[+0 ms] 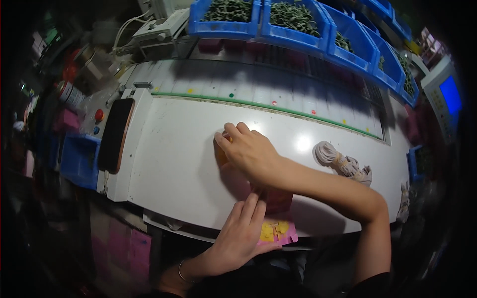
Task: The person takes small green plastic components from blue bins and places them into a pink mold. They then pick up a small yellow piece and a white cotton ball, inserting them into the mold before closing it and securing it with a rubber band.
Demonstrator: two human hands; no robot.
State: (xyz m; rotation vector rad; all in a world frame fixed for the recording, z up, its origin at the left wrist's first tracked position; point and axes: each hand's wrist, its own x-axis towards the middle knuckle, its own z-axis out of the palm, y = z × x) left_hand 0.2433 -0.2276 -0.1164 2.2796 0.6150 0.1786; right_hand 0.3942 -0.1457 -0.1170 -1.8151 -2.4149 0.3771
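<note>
My right hand [251, 154] is closed over an orange-brown rounded thing [221, 155] that looks like a tape roll, mostly hidden under the fingers. The right forearm crosses the worktop from the right. Nearer to me, my left hand [238, 231] holds a pink cardboard box [288, 237] with yellow print at the worktop's front edge. Its fingers press on the box and its thumb lies along the near side. Both arms cover much of the box. To the right of it lies a grey-white bundle of cord [343, 163], tied round the middle.
Blue bins [295, 22] of small greenish-grey pieces line the back above a glass-like strip with a green edge [258, 105]. A dark phone [117, 135] lies at left beside a red button [99, 114]. A blue-screened control panel [443, 98] stands at right.
</note>
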